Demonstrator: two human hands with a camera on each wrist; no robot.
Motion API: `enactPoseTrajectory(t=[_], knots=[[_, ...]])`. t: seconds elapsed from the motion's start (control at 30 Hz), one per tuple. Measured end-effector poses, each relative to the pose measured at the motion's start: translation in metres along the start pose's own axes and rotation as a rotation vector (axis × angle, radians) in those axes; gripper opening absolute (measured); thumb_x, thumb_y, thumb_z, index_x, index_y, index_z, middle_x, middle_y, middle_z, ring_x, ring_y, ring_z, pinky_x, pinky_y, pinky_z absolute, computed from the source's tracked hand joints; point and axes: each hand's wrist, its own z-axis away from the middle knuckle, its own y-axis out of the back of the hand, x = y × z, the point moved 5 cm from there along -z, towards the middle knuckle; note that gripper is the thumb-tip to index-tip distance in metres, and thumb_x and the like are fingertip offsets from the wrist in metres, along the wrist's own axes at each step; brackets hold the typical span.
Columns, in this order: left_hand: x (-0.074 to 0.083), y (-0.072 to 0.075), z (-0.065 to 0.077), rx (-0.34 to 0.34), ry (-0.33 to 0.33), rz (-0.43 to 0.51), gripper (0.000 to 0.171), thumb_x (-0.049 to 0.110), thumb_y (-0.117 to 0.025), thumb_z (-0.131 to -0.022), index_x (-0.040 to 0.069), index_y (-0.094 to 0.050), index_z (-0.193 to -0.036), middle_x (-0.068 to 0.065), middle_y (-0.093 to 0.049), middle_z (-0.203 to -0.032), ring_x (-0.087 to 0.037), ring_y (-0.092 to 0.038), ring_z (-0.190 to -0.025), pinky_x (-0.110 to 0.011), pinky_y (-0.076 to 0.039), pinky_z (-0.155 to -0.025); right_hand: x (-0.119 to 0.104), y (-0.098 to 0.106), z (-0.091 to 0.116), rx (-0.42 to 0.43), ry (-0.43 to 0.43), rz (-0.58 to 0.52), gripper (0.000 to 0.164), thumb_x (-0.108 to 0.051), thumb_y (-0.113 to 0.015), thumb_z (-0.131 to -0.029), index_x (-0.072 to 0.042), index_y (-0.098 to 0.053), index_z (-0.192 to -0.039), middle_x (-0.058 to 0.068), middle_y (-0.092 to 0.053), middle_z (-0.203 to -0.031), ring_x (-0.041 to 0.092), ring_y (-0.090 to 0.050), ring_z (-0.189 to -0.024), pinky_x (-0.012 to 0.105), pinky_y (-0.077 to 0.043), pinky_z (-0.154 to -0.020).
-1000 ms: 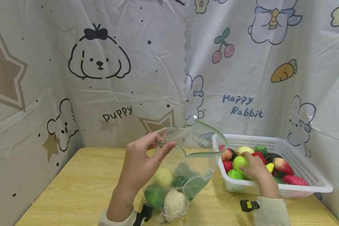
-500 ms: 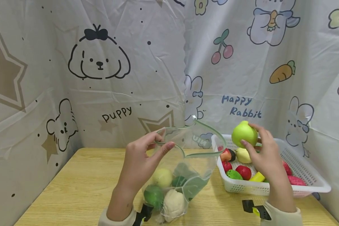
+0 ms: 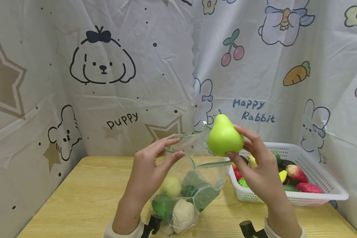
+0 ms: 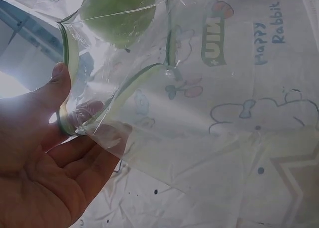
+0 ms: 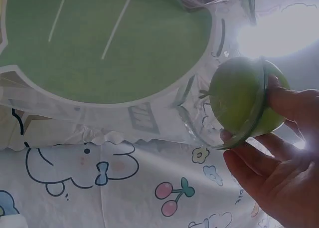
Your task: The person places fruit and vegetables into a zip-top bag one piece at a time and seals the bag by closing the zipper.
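A green pear (image 3: pixel 224 137), stem end up, is held by my right hand (image 3: pixel 260 165) between thumb and fingers at the mouth of a clear zip bag (image 3: pixel 209 172). In the right wrist view the pear (image 5: pixel 239 96) shows partly behind the bag's green-edged rim. My left hand (image 3: pixel 150 168) grips the bag's left rim, thumb on one side and fingers on the other. Low in the bag lie a pale yellow round fruit (image 3: pixel 171 186), a green round one (image 3: pixel 162 206), a cream-coloured lumpy piece (image 3: pixel 183 215) and a dark green piece (image 3: pixel 188 191).
At the right on the wooden table (image 3: pixel 86 198) stands a white perforated basket (image 3: pixel 321 165). It holds several pieces of produce, including a pinkish-red one (image 3: pixel 309 187) and a red-and-cream one (image 3: pixel 297 173). A printed curtain (image 3: pixel 137 66) hangs behind the table.
My right hand has taken the pear out of the basket, lifted it and carried it left to the bag's mouth. The left hand and the bag stay nearly in place.
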Motion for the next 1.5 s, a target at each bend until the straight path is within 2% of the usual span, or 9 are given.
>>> enactPoseTrajectory(t=[0.17, 0.43, 0.67, 0.9, 0.97, 1.07, 1.17, 1.37, 1.5], knots=[[-0.002, 0.001, 0.0, 0.004, 0.004, -0.013, 0.041, 0.04, -0.064, -0.083, 0.015, -0.066, -0.116, -0.004, -0.068, -0.12, -0.013, -0.062, -0.099, -0.037, -0.058, -0.077, 0.001, -0.003, 0.001, -0.078, -0.029, -0.019, 0.072, 0.011, -0.071, -0.072, -0.012, -0.046, -0.136, 0.009, -0.055, -0.133, 0.013, -0.06, -0.108, 0.014, -0.044, -0.099], [0.0, 0.002, 0.0, 0.008, 0.004, -0.024, 0.042, 0.039, -0.064, -0.083, 0.016, -0.065, -0.118, -0.003, -0.068, -0.119, -0.012, -0.057, -0.077, -0.038, -0.057, -0.07, 0.002, -0.005, 0.003, -0.157, -0.05, 0.002, 0.071, 0.002, -0.073, -0.074, -0.016, -0.045, -0.137, 0.005, -0.053, -0.138, 0.017, -0.06, -0.111, 0.012, -0.046, -0.095], [-0.001, 0.001, 0.0, 0.003, 0.009, -0.029, 0.041, 0.038, -0.064, -0.084, 0.017, -0.064, -0.119, -0.003, -0.067, -0.122, -0.011, -0.057, -0.076, -0.034, -0.055, -0.065, -0.002, -0.006, 0.003, -0.188, 0.0, -0.009, 0.067, 0.003, -0.07, -0.077, -0.013, -0.046, -0.137, 0.005, -0.053, -0.138, 0.021, -0.056, -0.115, 0.012, -0.047, -0.093], [-0.003, 0.001, 0.0, 0.009, 0.021, -0.008, 0.041, 0.037, -0.065, -0.083, 0.017, -0.064, -0.119, -0.004, -0.067, -0.123, -0.012, -0.061, -0.085, -0.037, -0.059, -0.072, 0.008, -0.005, 0.005, -0.224, -0.134, 0.08, 0.036, -0.014, -0.064, -0.087, -0.02, -0.06, -0.122, 0.006, -0.048, -0.139, 0.024, -0.043, -0.125, 0.058, -0.052, -0.089], [-0.004, 0.0, 0.0, -0.006, 0.041, 0.02, 0.042, 0.038, -0.064, -0.084, 0.017, -0.064, -0.12, -0.005, -0.066, -0.124, -0.014, -0.062, -0.096, -0.039, -0.06, -0.078, 0.012, -0.005, 0.006, -0.249, -0.185, 0.111, 0.025, -0.019, -0.06, -0.091, -0.019, -0.063, -0.115, 0.008, -0.053, -0.13, 0.024, -0.048, -0.117, 0.058, -0.055, -0.083], [-0.008, -0.002, 0.001, -0.06, 0.124, 0.082, 0.043, 0.041, -0.061, -0.085, 0.017, -0.062, -0.122, -0.006, -0.061, -0.13, -0.017, -0.057, -0.113, -0.04, -0.059, -0.083, 0.019, -0.006, 0.008, -0.304, -0.261, 0.159, 0.021, -0.028, -0.054, -0.094, -0.017, -0.066, -0.108, 0.006, -0.062, -0.108, 0.017, -0.059, -0.091, 0.042, -0.06, -0.068], [-0.017, -0.008, 0.002, -0.154, 0.275, 0.157, 0.052, 0.046, -0.056, -0.087, 0.012, -0.058, -0.126, -0.007, -0.052, -0.139, -0.021, -0.05, -0.123, -0.041, -0.055, -0.091, 0.027, -0.012, 0.01, -0.363, -0.357, 0.067, 0.03, -0.033, -0.051, -0.095, -0.013, -0.063, -0.115, 0.006, -0.066, -0.098, 0.012, -0.064, -0.071, 0.029, -0.058, -0.06], [-0.043, -0.028, 0.006, -0.274, 0.595, 0.488, 0.082, 0.054, -0.05, -0.088, 0.002, -0.023, -0.146, -0.01, -0.011, -0.158, -0.034, -0.032, -0.134, -0.052, -0.043, -0.103, 0.05, -0.037, 0.015, -0.401, -0.572, -0.327, 0.054, -0.036, -0.045, -0.097, -0.005, -0.038, -0.141, 0.02, -0.037, -0.146, 0.023, -0.064, -0.104, 0.025, -0.056, -0.085], [-0.046, -0.035, 0.002, -0.216, 0.573, 0.735, 0.08, 0.045, -0.051, -0.092, 0.006, -0.011, -0.149, -0.008, 0.002, -0.159, -0.033, -0.025, -0.137, -0.052, -0.041, -0.104, 0.055, -0.05, 0.014, -0.296, -0.54, -0.441, 0.058, -0.029, -0.044, -0.099, -0.002, -0.024, -0.146, 0.021, -0.024, -0.151, 0.03, -0.048, -0.123, 0.02, -0.05, -0.09]])
